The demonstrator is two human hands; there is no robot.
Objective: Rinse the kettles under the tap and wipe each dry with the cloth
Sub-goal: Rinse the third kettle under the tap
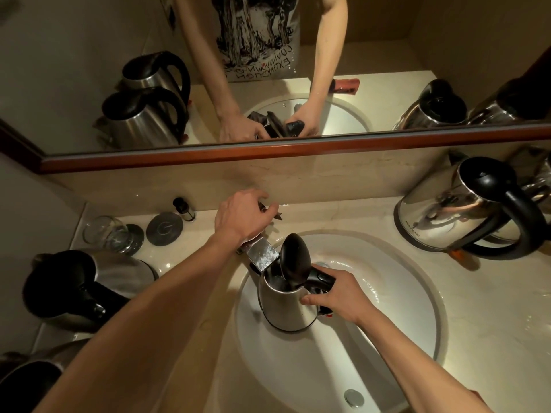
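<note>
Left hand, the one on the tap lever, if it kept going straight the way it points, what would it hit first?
The left hand grips the tap lever and points toward the backsplash. Straight on, it would likely meet that wall below the mirror frame first, though depth is hard to judge.

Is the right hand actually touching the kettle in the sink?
Touching. The head view shows the right hand curled round the black handle of the open kettle in the sink.

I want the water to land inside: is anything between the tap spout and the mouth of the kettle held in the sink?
Nothing visible does. The black lid stands flipped up, and the steel kettle, held by the right hand, sits just below the chrome spout.
</note>
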